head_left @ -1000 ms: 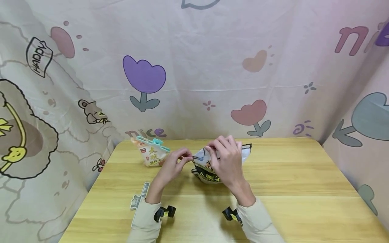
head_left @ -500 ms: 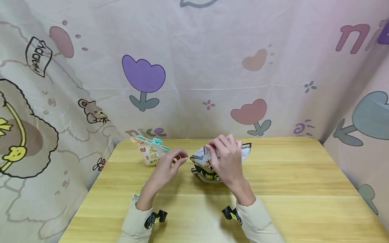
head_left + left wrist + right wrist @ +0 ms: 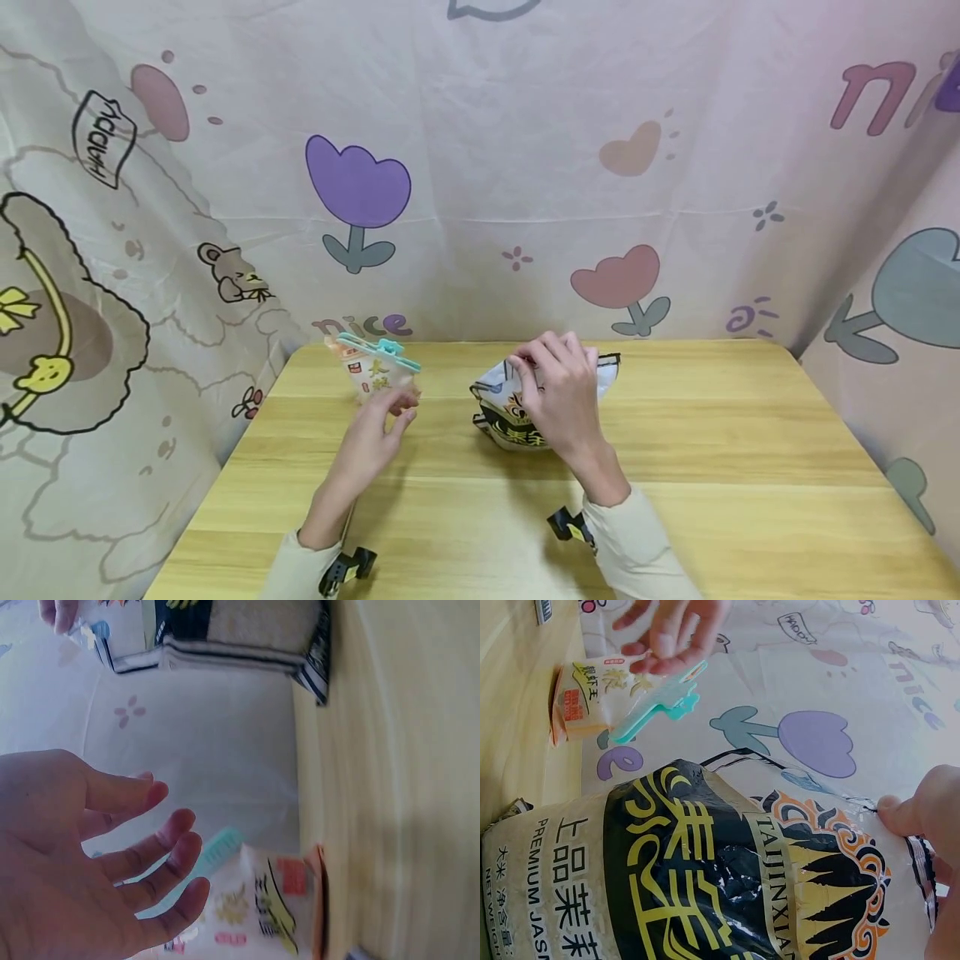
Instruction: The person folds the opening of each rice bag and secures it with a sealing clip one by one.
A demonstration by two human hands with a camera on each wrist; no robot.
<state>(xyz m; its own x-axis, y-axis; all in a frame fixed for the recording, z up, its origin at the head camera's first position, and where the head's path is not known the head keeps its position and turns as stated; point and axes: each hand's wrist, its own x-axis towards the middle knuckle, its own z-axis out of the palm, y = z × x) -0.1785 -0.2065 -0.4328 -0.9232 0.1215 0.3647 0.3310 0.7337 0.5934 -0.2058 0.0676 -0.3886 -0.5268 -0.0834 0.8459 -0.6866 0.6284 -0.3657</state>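
My right hand point(image 3: 562, 400) pinches the gathered top of a rice bag point(image 3: 504, 421), which stands upright on the table. In the right wrist view the bag's front shows a black band with yellow lettering, and the thumb point(image 3: 900, 814) presses on its top edge. My left hand point(image 3: 371, 437) is in the air to the left of the rice bag, fingers loosely bent and holding nothing. It overlaps the lower part of a smaller white and orange food bag point(image 3: 363, 371) in the head view. A teal sealing clip point(image 3: 390, 350) closes that bag's top.
The wooden table point(image 3: 720, 500) reaches back to a printed cloth point(image 3: 480, 167) hung behind and at both sides. A grey clip point(image 3: 544, 611) lies on the table, mostly hidden by my left forearm in the head view.
My left hand has let go of the rice bag's left corner and moved left and toward me. The right hand keeps its hold on the bag's top.
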